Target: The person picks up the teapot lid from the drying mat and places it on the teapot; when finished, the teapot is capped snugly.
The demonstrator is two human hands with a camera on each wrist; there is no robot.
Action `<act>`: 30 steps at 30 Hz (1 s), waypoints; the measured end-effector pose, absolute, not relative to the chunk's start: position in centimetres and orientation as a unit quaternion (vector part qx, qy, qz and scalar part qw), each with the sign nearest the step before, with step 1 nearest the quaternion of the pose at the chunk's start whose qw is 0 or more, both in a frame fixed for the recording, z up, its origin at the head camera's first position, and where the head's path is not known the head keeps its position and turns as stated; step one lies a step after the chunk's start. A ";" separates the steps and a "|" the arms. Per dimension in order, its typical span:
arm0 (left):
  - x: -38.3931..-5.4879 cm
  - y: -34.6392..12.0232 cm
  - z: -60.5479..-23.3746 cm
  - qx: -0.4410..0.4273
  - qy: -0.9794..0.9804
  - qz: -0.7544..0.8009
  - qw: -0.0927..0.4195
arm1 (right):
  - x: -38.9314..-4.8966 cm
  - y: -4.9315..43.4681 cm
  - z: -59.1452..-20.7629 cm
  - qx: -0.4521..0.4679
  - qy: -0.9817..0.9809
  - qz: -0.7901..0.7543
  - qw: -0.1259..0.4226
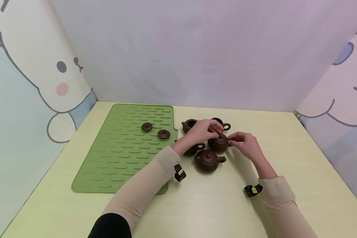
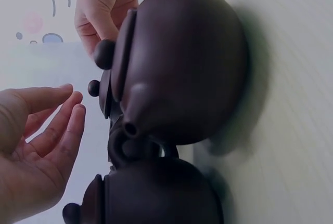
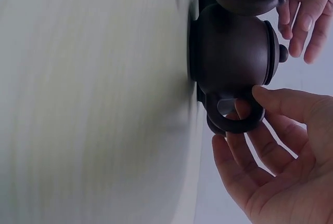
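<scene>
A dark brown lidded teapot (image 1: 218,145) stands on the table between both hands. My right hand (image 1: 245,144) pinches its handle (image 3: 237,124), the thumb on top and a finger at the loop. My left hand (image 1: 203,129) hovers by its lid knob (image 3: 283,53); in the left wrist view a gap shows between fingertips and knob. Another lidded teapot (image 1: 206,161) sits in front. To the left, a teapot (image 1: 191,151) is partly hidden by my left arm; its lid (image 2: 92,199) shows in the left wrist view. Behind are two lidless teapots, one left (image 1: 189,125), one right (image 1: 217,119).
A green textured mat (image 1: 119,158) covers the table's left part, with two loose brown lids, one at the left (image 1: 147,126) and one at the right (image 1: 164,134). The pale wooden table (image 1: 214,205) extends around the teapots. A wall (image 1: 190,66) rises behind.
</scene>
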State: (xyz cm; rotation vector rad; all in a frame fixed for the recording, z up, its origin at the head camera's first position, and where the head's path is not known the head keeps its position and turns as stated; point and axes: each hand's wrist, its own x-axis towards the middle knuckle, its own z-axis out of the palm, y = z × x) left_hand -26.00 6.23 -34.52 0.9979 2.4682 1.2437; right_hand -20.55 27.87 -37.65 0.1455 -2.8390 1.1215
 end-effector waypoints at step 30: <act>-27.1 3.1 -33.5 0.309 0.844 0.432 0.075 | -21.7 28.4 -36.8 0.047 -0.933 0.356 0.032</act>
